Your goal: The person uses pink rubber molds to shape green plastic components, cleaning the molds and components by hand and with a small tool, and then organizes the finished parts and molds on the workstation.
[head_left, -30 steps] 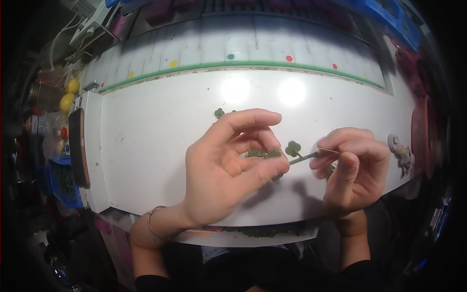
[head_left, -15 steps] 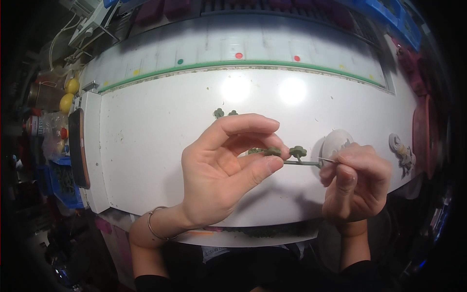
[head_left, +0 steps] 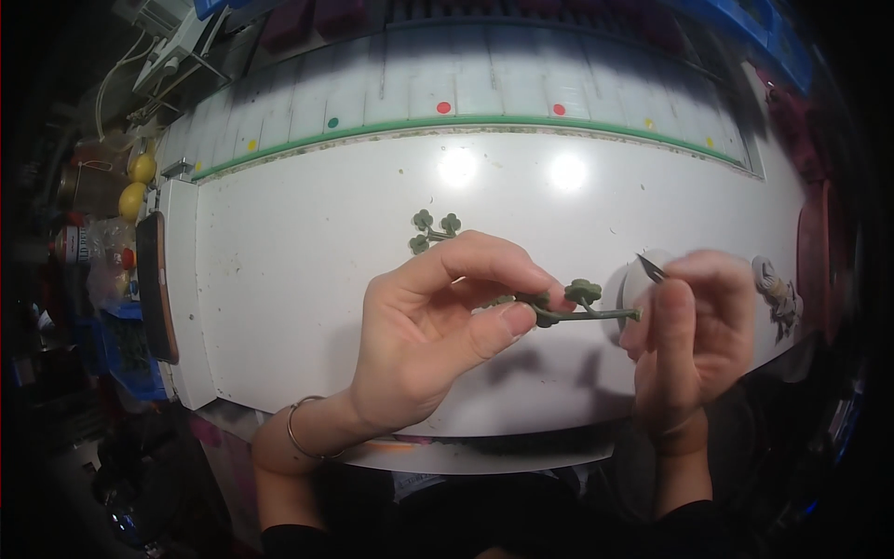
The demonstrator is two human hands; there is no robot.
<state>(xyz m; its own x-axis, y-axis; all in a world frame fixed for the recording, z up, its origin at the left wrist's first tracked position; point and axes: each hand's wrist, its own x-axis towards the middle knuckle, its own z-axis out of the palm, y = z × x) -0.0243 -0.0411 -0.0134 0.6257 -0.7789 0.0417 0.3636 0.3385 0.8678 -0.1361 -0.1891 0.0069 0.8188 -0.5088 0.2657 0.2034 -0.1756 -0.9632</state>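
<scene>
My left hand (head_left: 438,335) pinches a green sprig (head_left: 582,291) with small flower-shaped heads, its bare stalk end sticking out to the right. My right hand (head_left: 694,335) grips a small pointed dark blade (head_left: 650,267), tip up-left, just above that stalk end; its fingers are partly blurred. A pale rounded object (head_left: 642,260) lies partly hidden behind the right hand. Another green sprig (head_left: 433,233) lies on the white tabletop (head_left: 279,279) beyond my left hand.
A translucent slotted rack (head_left: 503,84) with coloured dots runs along the back. A dark phone-like slab (head_left: 156,289), yellow round objects (head_left: 132,200) and a blue bin (head_left: 135,359) are left. A pale bundle (head_left: 778,298) lies right, beside a pink tray (head_left: 813,261).
The sprig's stalk has shifted slightly right. My right hand has turned, so the tool now angles up-left with its blade showing. More of the sprig lying behind is visible.
</scene>
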